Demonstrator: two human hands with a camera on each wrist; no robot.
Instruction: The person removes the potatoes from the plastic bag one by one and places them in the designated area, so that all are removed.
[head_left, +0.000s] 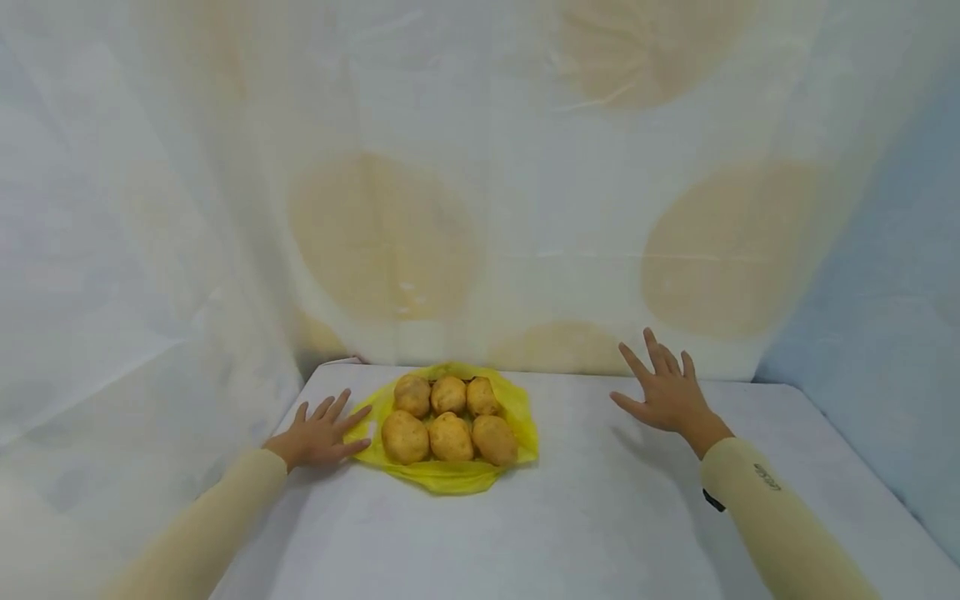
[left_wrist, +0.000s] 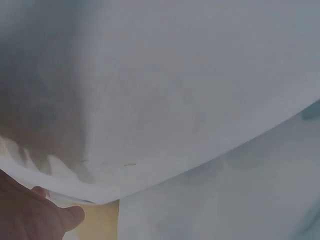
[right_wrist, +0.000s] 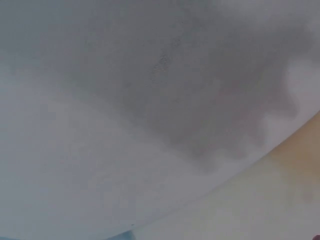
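Several potatoes [head_left: 451,437] lie in two rows on a spread yellow plastic bag [head_left: 450,482], left of the table's middle in the head view. My left hand [head_left: 318,437] has its fingers spread at the bag's left edge; thumb and index finger overlap that edge, though firm contact cannot be told. In the left wrist view, part of this hand [left_wrist: 30,215] shows at the lower left corner. Well to the right of the bag, my right hand [head_left: 671,400] hovers over the table with spread fingers, holding nothing. The right wrist view shows mainly its shadow on the tabletop.
Bag and potatoes rest on a white-covered table [head_left: 585,533]. Behind it hangs a pale curtain [head_left: 525,167] with large tan dots. White sheeting [head_left: 112,333] borders the left side, and a bluish sheet [head_left: 885,333] borders the right.
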